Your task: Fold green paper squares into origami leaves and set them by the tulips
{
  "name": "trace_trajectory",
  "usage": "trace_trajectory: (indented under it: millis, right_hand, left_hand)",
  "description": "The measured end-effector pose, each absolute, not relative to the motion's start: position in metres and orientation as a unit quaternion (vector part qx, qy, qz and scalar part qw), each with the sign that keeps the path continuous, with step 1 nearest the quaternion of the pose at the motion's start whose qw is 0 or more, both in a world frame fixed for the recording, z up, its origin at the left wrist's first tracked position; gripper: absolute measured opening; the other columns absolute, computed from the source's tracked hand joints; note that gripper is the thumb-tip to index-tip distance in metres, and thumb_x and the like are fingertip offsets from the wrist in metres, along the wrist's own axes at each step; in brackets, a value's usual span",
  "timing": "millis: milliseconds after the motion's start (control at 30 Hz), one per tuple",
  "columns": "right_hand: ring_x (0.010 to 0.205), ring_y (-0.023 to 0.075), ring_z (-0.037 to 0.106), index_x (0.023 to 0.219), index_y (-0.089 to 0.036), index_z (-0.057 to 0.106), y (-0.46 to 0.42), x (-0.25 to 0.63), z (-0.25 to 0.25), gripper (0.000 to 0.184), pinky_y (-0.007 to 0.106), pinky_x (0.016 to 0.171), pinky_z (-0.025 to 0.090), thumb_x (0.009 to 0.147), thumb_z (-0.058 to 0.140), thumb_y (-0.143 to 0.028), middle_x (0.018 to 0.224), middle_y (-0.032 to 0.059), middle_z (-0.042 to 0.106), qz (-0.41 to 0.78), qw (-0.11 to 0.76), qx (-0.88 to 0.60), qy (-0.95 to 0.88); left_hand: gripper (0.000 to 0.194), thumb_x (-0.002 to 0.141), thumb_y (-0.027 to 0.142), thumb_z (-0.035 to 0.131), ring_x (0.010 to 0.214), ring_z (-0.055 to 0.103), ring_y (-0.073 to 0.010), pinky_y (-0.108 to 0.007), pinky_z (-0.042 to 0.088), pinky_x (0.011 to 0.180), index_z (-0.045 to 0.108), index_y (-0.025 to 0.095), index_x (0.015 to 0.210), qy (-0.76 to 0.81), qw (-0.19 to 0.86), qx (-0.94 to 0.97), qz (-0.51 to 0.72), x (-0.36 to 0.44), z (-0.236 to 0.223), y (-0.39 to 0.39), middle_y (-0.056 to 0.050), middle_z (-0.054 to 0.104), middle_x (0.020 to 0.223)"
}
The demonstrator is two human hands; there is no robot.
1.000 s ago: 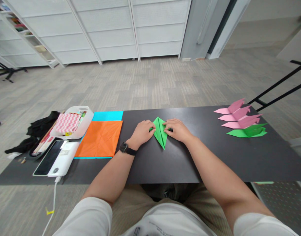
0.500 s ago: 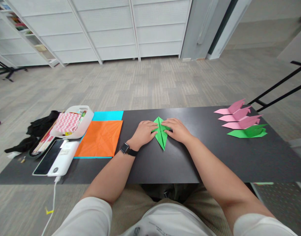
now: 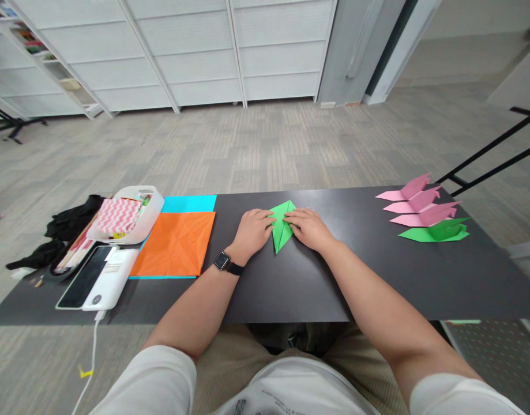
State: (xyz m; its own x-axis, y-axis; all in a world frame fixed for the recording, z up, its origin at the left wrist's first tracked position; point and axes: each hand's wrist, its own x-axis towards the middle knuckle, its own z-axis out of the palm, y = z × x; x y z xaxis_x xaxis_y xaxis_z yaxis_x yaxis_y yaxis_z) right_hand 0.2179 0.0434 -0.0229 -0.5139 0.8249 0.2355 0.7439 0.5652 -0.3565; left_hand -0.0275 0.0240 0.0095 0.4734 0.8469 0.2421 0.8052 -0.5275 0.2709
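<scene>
A folded sheet of green origami paper, kite-shaped with its long point toward me, lies at the middle of the dark table. My left hand, with a black watch at the wrist, holds its left edge between fingers and thumb. On the opposite edge my right hand grips the paper, its fingertips resting over the upper right part. Both thumbs are partly hidden against the paper.
Three pink folded paper birds and a green one stand at the right. To the left lie orange paper over blue sheets, a white basket, a phone and a white power bank with a cable.
The green paper has turned slightly, its lower point swinging from right to left and a little away from me. Both hands have shifted their hold along its edges.
</scene>
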Motion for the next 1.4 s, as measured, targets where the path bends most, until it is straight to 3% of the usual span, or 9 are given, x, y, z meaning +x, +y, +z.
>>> trace_trajectory:
  millis: [367,567,800,1400]
  right_hand:
    - [0.135,0.0327,0.06,0.128,-0.034,0.079,0.048,0.224,-0.029,0.036,0.067,0.122,0.036,0.101,0.058,-0.022,0.142,0.0037,0.073,0.104,0.218,-0.512,-0.824]
    - [0.136,0.0326,0.059,0.127,-0.034,0.079,0.051,0.226,-0.032,0.036,0.068,0.121,0.037,0.1,0.058,-0.023,0.143,0.0032,0.072,0.108,0.221,-0.515,-0.822]
    - [0.133,0.0332,0.061,0.125,-0.032,0.08,0.052,0.227,-0.032,0.035,0.067,0.119,0.039,0.099,0.059,-0.022,0.142,0.0033,0.073,0.105,0.227,-0.516,-0.819]
    - [0.134,0.0331,0.06,0.124,-0.032,0.079,0.05,0.226,-0.03,0.036,0.066,0.118,0.041,0.097,0.058,-0.023,0.141,0.0045,0.072,0.107,0.229,-0.515,-0.819]
  left_hand:
    - [0.039,0.107,0.028,0.053,0.138,0.058,-0.0267,-0.052,0.04,0.123,0.073,0.029,0.14,0.432,0.087,0.888,0.129,-0.027,-0.001,0.023,-0.005,0.064,0.155]
    - [0.034,0.103,0.027,0.055,0.132,0.062,-0.0253,-0.057,0.036,0.126,0.081,0.035,0.124,0.425,0.108,0.888,0.137,-0.032,0.011,0.021,-0.002,0.072,0.144]
    - [0.048,0.087,0.006,0.056,0.126,0.066,-0.0241,-0.056,0.038,0.125,0.085,0.035,0.112,0.388,0.104,0.91,0.099,-0.034,0.02,0.021,0.002,0.077,0.136]
    - [0.049,0.086,0.004,0.059,0.125,0.067,-0.0237,-0.057,0.037,0.125,0.087,0.04,0.104,0.354,0.125,0.922,0.097,-0.041,0.025,0.021,0.002,0.077,0.135]
